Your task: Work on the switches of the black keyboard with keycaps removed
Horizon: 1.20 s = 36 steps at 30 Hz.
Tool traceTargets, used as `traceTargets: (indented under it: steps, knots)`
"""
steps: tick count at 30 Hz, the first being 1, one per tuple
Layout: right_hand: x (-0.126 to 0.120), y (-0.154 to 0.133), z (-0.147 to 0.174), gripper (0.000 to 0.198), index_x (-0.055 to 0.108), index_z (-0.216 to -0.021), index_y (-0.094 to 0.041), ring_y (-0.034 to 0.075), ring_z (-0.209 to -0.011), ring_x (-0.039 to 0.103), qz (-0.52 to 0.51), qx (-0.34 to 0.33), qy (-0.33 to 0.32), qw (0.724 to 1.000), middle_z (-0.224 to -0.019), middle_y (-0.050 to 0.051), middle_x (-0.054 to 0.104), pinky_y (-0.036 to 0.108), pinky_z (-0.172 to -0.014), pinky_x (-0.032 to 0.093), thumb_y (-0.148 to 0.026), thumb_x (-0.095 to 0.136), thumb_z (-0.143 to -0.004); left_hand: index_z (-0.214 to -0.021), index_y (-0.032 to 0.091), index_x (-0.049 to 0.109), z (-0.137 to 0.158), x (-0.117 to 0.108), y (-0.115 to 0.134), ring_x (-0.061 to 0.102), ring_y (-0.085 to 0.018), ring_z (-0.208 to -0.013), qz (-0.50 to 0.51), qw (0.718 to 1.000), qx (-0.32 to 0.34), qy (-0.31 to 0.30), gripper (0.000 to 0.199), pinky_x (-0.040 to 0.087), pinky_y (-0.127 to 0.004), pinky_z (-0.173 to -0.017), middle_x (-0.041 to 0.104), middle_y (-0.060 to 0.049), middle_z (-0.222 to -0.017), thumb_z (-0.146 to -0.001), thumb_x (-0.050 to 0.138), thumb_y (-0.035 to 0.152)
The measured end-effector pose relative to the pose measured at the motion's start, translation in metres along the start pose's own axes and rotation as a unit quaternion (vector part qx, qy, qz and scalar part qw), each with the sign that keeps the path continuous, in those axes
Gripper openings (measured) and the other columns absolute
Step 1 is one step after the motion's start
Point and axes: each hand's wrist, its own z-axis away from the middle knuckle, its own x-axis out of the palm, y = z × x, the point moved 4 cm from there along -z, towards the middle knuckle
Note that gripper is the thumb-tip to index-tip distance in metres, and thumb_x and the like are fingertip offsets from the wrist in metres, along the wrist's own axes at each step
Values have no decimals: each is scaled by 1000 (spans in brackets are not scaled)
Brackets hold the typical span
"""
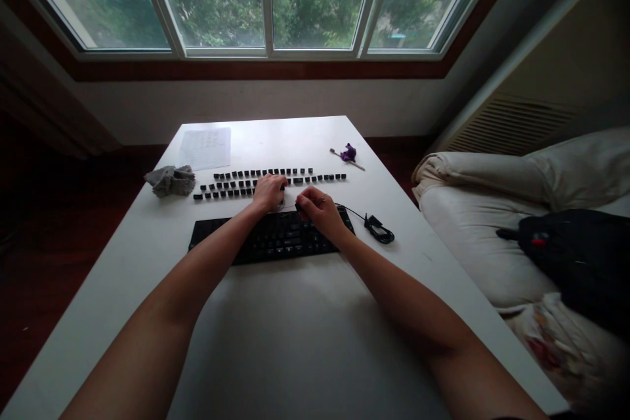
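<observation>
A black keyboard [275, 246] lies on the white table, partly covered by my forearms. Beyond it, loose black keycaps [231, 184] are set out in rows. My left hand [270, 193] reaches to the rows with its fingers curled at the right end of the nearest ones; a thin, wire-like loop shows under the palm. What those fingers hold, if anything, is hidden. Just above the keyboard's far edge, my right hand [315, 207] pinches a small black keycap [298, 207] between thumb and fingers.
A grey cloth [170, 181] and a printed paper sheet [205, 148] lie at the far left. At the far right are a brush [361, 167] and a crumpled purple item [349, 153]. The keyboard's coiled cable [378, 229] rests beside it. A sofa [457, 236] stands right of the table.
</observation>
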Motion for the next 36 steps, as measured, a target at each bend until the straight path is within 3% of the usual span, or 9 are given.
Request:
traceTargets:
  steps: [26, 36]
  knots:
    - [3, 7, 0, 30, 56, -80, -21, 11, -51, 51, 42, 5, -14, 999, -59, -4, 55, 24, -53, 40, -48, 60, -90, -102, 25, 75, 4, -3, -4, 54, -29, -103, -70, 997, -27, 4, 24, 37, -43, -88, 73, -6, -110, -91, 54, 29]
    - [3, 4, 0, 33, 56, -81, -20, 10, -51, 53, 29, 2, -14, 999, -59, -4, 56, 23, -50, 41, -52, 61, -89, -102, 24, 75, 7, -10, -1, 54, -29, -104, -43, 998, -24, 27, 25, 38, -44, -92, 72, -8, -107, -92, 52, 22]
